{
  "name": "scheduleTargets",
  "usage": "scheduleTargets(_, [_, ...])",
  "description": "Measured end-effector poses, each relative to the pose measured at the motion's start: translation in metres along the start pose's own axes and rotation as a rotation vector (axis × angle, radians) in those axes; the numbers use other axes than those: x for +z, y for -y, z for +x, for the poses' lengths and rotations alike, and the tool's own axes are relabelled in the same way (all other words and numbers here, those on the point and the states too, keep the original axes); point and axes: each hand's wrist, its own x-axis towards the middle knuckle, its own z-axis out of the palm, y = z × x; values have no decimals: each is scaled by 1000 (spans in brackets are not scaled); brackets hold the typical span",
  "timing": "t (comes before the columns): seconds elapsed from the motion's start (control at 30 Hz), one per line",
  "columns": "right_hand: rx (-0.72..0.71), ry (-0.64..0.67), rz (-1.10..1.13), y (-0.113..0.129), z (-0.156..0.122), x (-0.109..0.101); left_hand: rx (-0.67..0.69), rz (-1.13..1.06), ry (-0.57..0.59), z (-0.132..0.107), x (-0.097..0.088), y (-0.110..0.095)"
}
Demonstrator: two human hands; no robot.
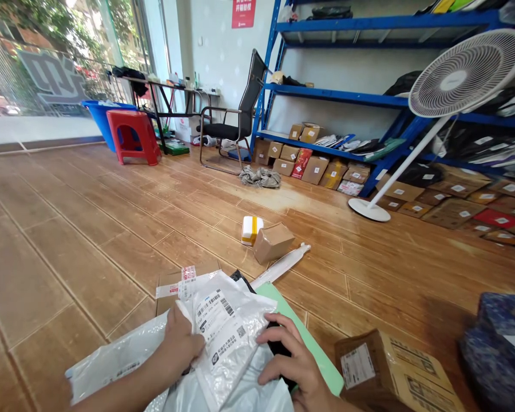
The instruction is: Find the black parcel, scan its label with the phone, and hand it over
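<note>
A white plastic mailer bag (pixel 223 337) with a printed barcode label lies on top of a pile of parcels in front of me. My left hand (pixel 182 340) is closed on the left edge of this bag. Along its right edge, my right hand (pixel 287 355) has its fingers apart and bent, fingertips against the plastic. Beneath are a larger white plastic parcel (pixel 115 355), a pale green flat package (pixel 321 357) and something black, mostly covered. Just behind the pile, a cardboard box (pixel 167 289) with red-and-white tape is partly hidden.
A small brown box (pixel 273 240), a white block with yellow tape (pixel 251 230) and a long white wrapped item (pixel 283 263) lie ahead. A labelled carton (pixel 395 372) and a dark patterned bag (pixel 498 349) stand right. Farther off are a fan (pixel 429 126), chair (pixel 229 129) and red stool (pixel 133 134).
</note>
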Motion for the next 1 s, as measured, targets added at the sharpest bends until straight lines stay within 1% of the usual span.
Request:
scheduleTargets(0.03, [20,15,10,0,0,0,113,151,-71,-3,2,-5])
scheduleTargets(0.07, [39,5,29,-1,1,1,252,289,-102,-7,2,-11])
scheduleTargets(0.1, [67,-15,53,-2,1,1,391,387,-69,-11,1,-16])
scheduleTargets(0.13, [101,-41,79,-3,2,2,507,428,33,-14,-2,-22])
scheduleTargets(0.17, [138,-71,108,-4,2,3,586,437,159,-17,-6,-28])
scheduleTargets(0.2, [172,-100,136,-6,2,4,620,437,302,-19,-10,-33])
scheduleTargets(0.23, [201,-122,161,-7,2,5,617,438,439,-20,-14,-39])
scheduleTargets(0.27, [226,-141,179,-8,2,7,596,451,547,-20,-18,-44])
scheduleTargets(0.3, [247,-154,191,-9,2,8,578,472,610,-19,-20,-49])
scheduleTargets(0.33, [261,-168,198,-9,1,10,572,490,637,-18,-22,-54])
scheduleTargets(0.37, [273,-181,206,-10,0,11,573,503,640,-16,-21,-57])
scheduleTargets(0.43, [300,-203,226,-11,0,14,588,514,603,-11,-17,-59])
scheduleTargets(0.5, [319,-228,246,-12,-1,16,629,519,559,-5,-13,-53])
scheduleTargets(0.57, [314,-273,242,-16,-2,18,752,498,491,1,-12,-42])
scheduleTargets(0.63, [300,-328,224,-21,-3,19,916,434,360,3,-15,-30])
scheduleTargets(0.7, [322,-356,218,-27,-5,20,1100,383,244,-1,-19,-21])
scheduleTargets(0.73, [353,-359,224,-29,-6,21,1197,379,222,-5,-21,-18])
scheduleTargets(0.77, [382,-358,234,-31,-8,21,1297,387,229,-9,-22,-17])
scheduleTargets(0.8, [404,-352,248,-31,-9,21,1386,404,260,-14,-22,-16])
scheduleTargets(0.83, [420,-345,268,-31,-9,21,1449,422,299,-19,-20,-16])
scheduleTargets(0.87, [427,-334,298,-29,-9,20,1478,439,335,-22,-18,-17])
scheduleTargets(0.93, [448,-296,407,-23,-6,15,1465,470,395,-26,-11,-20])
scheduleTargets(1.0, [495,-227,572,-15,0,8,1451,497,437,-24,-5,-23])
